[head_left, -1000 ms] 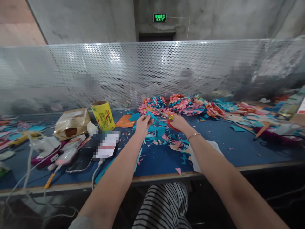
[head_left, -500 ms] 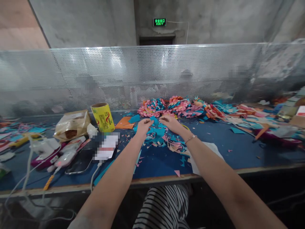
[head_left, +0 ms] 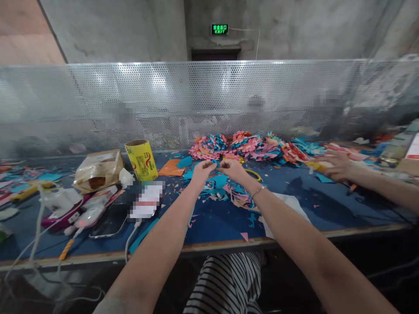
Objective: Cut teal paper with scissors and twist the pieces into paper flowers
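Note:
My left hand (head_left: 202,170) and my right hand (head_left: 233,169) meet over the blue table (head_left: 209,218), fingertips pinched together on a small piece of blue paper (head_left: 216,165). Below them lies a heap of blue and pink paper scraps (head_left: 229,189). The scissors (head_left: 252,174) rest on the table just right of my right hand. Behind my hands sits a row of finished pink and blue paper flowers (head_left: 229,146).
A yellow tape roll (head_left: 141,159), a brown bag (head_left: 98,170), phones and chargers (head_left: 98,213) lie at the left. Another person's hand (head_left: 337,165) reaches in from the right among paper pieces. A perforated metal screen (head_left: 209,100) closes the table's far side.
My right hand has put the scissors down on the table and joined my left hand on the blue paper. Another person's arm has come in from the right.

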A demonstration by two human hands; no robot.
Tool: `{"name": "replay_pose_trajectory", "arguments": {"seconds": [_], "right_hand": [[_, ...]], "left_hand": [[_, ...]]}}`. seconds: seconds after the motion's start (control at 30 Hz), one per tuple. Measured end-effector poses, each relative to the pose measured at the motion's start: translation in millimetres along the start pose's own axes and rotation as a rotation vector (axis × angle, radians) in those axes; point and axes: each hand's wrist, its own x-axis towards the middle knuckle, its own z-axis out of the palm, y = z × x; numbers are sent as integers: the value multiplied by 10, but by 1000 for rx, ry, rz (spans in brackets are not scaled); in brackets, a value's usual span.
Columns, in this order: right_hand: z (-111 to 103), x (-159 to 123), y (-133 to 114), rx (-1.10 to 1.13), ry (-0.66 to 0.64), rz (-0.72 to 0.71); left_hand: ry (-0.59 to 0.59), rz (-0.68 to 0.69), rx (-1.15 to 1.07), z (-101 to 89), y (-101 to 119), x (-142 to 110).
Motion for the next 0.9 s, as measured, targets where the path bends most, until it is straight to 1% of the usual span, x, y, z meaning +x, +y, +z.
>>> {"name": "replay_pose_trajectory", "arguments": {"seconds": [0.17, 0.27, 0.33, 0.43, 0.57, 0.77, 0.9], "right_hand": [[36, 2, 27, 59, -9, -16], [38, 17, 54, 142, -2, 2], [35, 26, 72, 214, -4, 29], [33, 30, 83, 310, -46, 92], [34, 15, 44, 431, -81, 145], [23, -6, -44, 631, -31, 238], [11, 0, -48, 657, -32, 262]], "left_hand": [[11, 3, 10, 11, 31, -11], [-15, -17, -13, 4, 36, 13], [-30, -11, -18, -2, 37, 24], [-49, -7, -39, -5, 43, 22], [-62, -64, -83, 2, 71, 11], [-29, -103, -108, -9, 106, 9], [-27, -91, -78, -24, 95, 16]]}}
